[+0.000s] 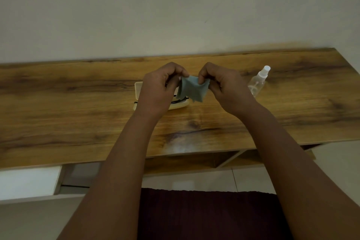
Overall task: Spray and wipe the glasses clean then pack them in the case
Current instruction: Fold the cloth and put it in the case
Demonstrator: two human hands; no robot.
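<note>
A small grey-blue cleaning cloth (191, 88) hangs above the wooden table (78, 107), pinched at its top corners by both hands. My left hand (161, 87) grips its left corner and my right hand (222, 87) grips its right corner. Under my left hand a cream glasses case (138, 88) lies open on the table, mostly hidden. Dark-framed glasses (180, 101) lie in the case, only a strip of frame showing. A clear spray bottle (258, 82) with a white nozzle lies tilted on the table to the right of my right hand.
The table stands against a pale wall (175, 6). Its front edge runs across the middle of the view, with shelf openings (224, 160) and a white drawer (29, 181) below. A dark red cloth (204, 214) lies below, between my forearms.
</note>
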